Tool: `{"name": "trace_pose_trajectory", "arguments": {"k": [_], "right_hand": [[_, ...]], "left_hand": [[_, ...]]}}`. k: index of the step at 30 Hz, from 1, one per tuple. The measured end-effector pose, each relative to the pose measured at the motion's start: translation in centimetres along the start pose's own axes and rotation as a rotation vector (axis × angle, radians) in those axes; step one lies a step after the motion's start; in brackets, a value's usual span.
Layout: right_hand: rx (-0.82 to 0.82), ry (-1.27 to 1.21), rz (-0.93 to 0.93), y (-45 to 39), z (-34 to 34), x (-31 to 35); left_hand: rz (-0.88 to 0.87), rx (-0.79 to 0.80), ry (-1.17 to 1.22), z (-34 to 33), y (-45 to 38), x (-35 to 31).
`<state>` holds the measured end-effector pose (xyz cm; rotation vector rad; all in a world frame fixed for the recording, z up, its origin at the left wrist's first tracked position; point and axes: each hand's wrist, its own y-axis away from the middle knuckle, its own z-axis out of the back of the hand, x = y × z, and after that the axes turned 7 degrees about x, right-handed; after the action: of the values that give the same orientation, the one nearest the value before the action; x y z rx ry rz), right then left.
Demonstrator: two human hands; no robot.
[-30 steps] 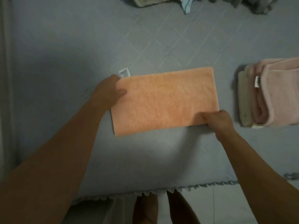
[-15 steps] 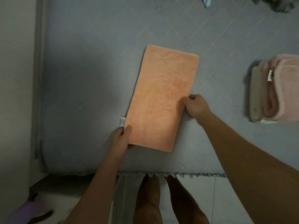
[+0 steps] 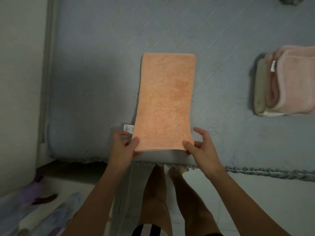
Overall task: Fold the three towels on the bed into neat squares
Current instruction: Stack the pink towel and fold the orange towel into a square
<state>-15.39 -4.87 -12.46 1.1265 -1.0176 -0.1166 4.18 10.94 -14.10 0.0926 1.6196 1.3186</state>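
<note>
An orange towel (image 3: 166, 99), folded into a long strip, lies on the grey bed cover (image 3: 102, 74) with its length running away from me. A white label sticks out at its near left corner. My left hand (image 3: 125, 147) pinches the near left corner, thumb on top. The near right corner is pinched the same way by my right hand (image 3: 201, 147). At the right of the bed lies a folded pink towel (image 3: 293, 82) on top of a folded olive-beige towel (image 3: 260, 89).
The bed's near edge with its scalloped trim (image 3: 255, 171) runs just below my hands. A wall (image 3: 20, 82) stands at the left. Slippers and cloth (image 3: 34, 210) lie on the floor at the lower left. My legs stand against the bed.
The towel turned from lying crosswise to lying lengthwise away from me. Both hands moved from its sides to its near corners and took hold of them.
</note>
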Motion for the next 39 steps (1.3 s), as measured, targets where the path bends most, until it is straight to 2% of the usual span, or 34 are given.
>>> {"name": "trace_pose_trajectory", "arguments": {"k": [3,5,7,10,12,17,24,29,37,39], "right_hand": [[0.146,0.049,0.168,0.6,1.8,2.3],[0.212,0.03,0.21,0.2,2.6,3.8],[0.223,0.049,0.221,-0.6,2.9,5.1],[0.139,0.252,0.278,-2.1,2.8,6.5],[0.085,0.333,0.317,-3.2,2.6,7.3],[-0.128,0.492,0.394,-7.5,2.4,9.5],[-0.333,0.485,0.297,-16.9,2.4,14.2],[-0.458,0.54,0.288,-22.4,1.8,15.6],[-0.544,0.613,0.241,-24.1,0.9,15.7],[-0.601,0.623,0.261,-23.3,0.3,16.1]], "left_hand": [[-0.11,0.05,0.029,-0.3,1.3,-1.7],[-0.145,0.135,-0.021,0.1,1.4,-3.3],[-0.147,0.231,-0.17,0.5,1.0,-4.9],[-0.221,0.282,-0.521,0.4,-0.1,-6.9],[-0.301,0.234,-0.648,0.1,-1.3,-7.7],[-0.411,-0.01,-0.706,-1.0,-6.1,-10.7],[-0.476,-0.029,-0.765,-3.9,-16.3,-16.3],[-0.504,-0.095,-0.714,-5.7,-22.1,-17.5],[-0.478,-0.176,-0.775,-6.9,-24.5,-17.6],[-0.536,-0.216,-0.774,-7.0,-23.7,-18.0]]}}
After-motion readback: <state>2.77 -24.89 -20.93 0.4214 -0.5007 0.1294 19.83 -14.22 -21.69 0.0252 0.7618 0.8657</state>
